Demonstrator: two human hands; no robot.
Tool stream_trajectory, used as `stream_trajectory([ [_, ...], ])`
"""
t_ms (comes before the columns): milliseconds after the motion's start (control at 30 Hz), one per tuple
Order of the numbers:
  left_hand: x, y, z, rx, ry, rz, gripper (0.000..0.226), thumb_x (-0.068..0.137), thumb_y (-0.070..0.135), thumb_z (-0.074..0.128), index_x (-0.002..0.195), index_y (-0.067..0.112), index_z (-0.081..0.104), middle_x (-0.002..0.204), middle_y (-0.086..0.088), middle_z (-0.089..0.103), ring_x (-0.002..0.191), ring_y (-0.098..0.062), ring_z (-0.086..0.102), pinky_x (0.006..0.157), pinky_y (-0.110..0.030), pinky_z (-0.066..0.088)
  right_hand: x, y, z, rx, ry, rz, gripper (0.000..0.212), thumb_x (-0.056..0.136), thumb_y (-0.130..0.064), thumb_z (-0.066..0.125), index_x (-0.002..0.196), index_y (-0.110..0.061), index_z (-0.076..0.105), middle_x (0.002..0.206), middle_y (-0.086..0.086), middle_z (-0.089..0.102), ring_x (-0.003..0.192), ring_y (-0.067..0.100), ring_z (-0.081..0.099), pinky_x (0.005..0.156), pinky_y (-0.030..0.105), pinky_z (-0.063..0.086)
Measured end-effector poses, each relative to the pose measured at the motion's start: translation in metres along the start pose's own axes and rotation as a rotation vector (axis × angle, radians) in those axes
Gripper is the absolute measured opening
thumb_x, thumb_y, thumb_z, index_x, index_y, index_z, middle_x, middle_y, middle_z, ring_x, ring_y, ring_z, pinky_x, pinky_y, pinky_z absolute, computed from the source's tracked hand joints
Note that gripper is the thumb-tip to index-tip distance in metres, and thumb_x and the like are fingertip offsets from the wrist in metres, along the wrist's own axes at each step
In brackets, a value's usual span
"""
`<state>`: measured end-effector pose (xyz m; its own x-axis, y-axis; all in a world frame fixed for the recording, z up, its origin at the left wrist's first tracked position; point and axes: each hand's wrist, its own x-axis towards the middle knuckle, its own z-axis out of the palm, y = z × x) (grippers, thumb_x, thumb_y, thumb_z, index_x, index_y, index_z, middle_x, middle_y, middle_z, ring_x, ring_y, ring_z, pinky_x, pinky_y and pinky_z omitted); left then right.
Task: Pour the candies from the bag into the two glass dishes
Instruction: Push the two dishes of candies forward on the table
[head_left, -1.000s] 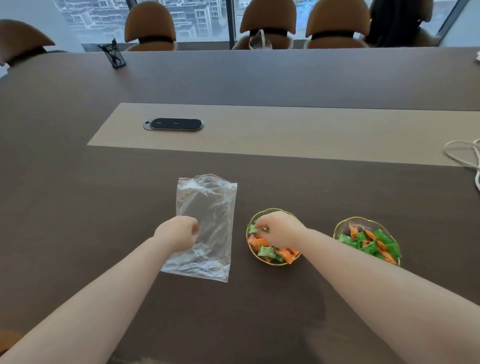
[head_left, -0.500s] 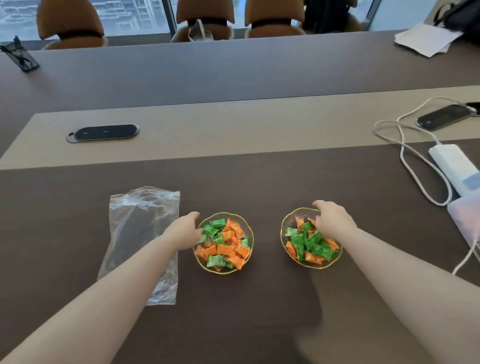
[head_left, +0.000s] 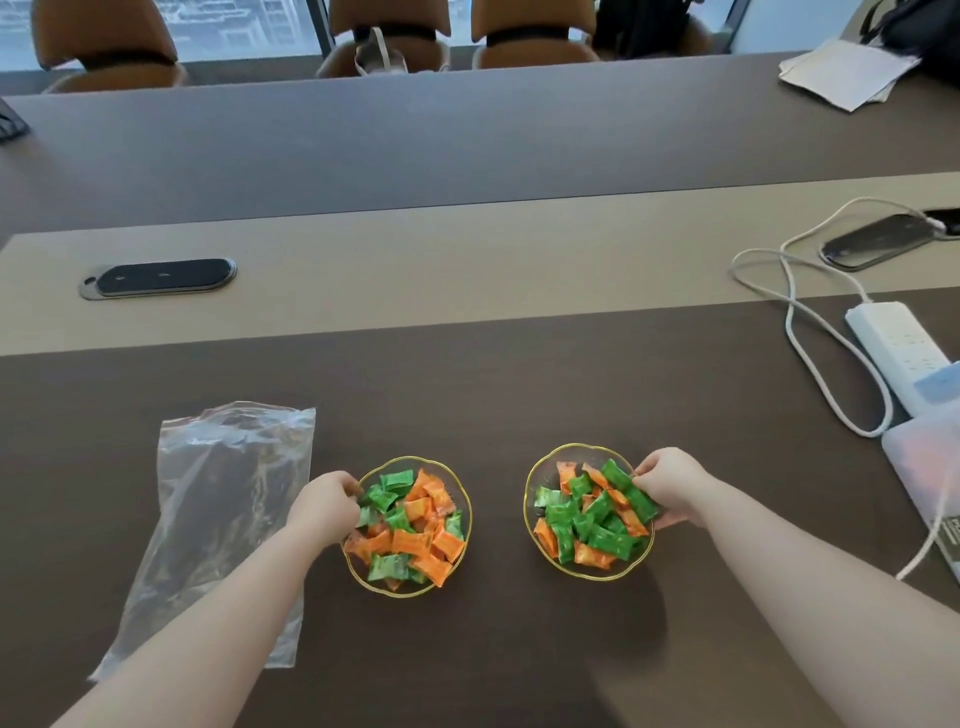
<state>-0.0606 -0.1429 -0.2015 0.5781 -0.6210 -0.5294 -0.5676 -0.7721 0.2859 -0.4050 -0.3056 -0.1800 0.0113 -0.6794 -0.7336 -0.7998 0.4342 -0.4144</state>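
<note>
Both hands grip dish rims. In the head view the left hand (head_left: 326, 506) curls its fingers over the left edge of the left glass dish (head_left: 464, 525), and the right hand (head_left: 670, 486) pinches the right edge of the right glass dish (head_left: 531, 499), thumb on top and fingers under the rim — neither holds a candy or the bag.

A second ago the left hand lay on the bag and the right reached into the left dish; half a second ago the right had shifted to the other dish. Now each hand has its own dish, which suggests the pouring is over and what remains is squaring the dishes up or moving them.

The clear plastic bag (head_left: 223, 514) lies flat on the brown table (head_left: 519, 395), just left of the left forearm, and looks empty — no candy shows through it. The left dish carries a heap of wrapped candies (head_left: 410, 530), more orange than green; the right dish carries another heap of wrapped sweets (head_left: 592, 519), more green than orange. Both seem about equally full, nothing spilled on the table around them. The dishes stand apart, side by side.
</note>
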Motion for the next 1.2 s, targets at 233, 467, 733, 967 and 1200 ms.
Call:
stream_trajectory([
  [233,0.024,0.009,-0.012,-0.378,-0.021,-0.118,0.024,0.085,0.003,0.049,0.072,0.016,0.064,0.092,-0.019,0.068,0.077,-0.035,0.069,0.067,-0.048,0.061,0.019,-0.019,-0.018,0.231,0.01,-0.039,0.014,0.088,-0.004,0.054,0.1,0.002,0.058,0.082,0.017,0.059,0.071,0.033,0.065,0.055,0.039,0.059],
  [467,0.056,0.063,-0.039,-0.798,-0.008,-0.199,0.014,0.089,-0.005,0.048,0.087,0.003,0.06,0.092,-0.02,0.063,0.07,-0.026,0.065,0.041,-0.03,0.057,0.056,-0.071,-0.041,0.632,0.095,-0.068,0.005,0.088,0.003,0.055,0.086,-0.001,0.052,0.091,0.021,0.058,0.071,0.029,0.064,0.052,0.043,0.058],
  [733,0.117,0.144,-0.063,-1.091,0.035,-0.17,0.023,0.09,-0.01,0.041,0.076,0.004,0.053,0.078,-0.011,0.06,0.068,-0.022,0.062,0.079,-0.043,0.052,0.122,-0.133,-0.061,0.921,0.207,-0.036,0.011,0.089,0.007,0.045,0.089,-0.001,0.053,0.109,0.023,0.062,0.087,0.036,0.068,0.056,0.043,0.058],
  [967,0.177,0.182,-0.075,-1.17,0.089,-0.177,0.018,0.089,-0.012,0.04,0.102,-0.002,0.048,0.102,-0.021,0.06,0.085,-0.033,0.064,0.078,-0.04,0.051,0.178,-0.171,-0.071,0.995,0.248,-0.013,0.024,0.087,0.011,0.04,0.082,-0.005,0.058,0.114,0.019,0.063,0.096,0.036,0.067,0.052,0.039,0.058],
  [1200,0.227,0.205,-0.065,-1.264,0.085,-0.253,0.017,0.09,-0.01,0.04,0.102,-0.001,0.048,0.11,-0.021,0.061,0.09,-0.033,0.066,0.074,-0.04,0.055,0.22,-0.191,-0.068,1.043,0.258,0.009,0.029,0.086,0.01,0.039,0.103,-0.003,0.059,0.112,0.018,0.065,0.092,0.031,0.068,0.052,0.037,0.056],
])
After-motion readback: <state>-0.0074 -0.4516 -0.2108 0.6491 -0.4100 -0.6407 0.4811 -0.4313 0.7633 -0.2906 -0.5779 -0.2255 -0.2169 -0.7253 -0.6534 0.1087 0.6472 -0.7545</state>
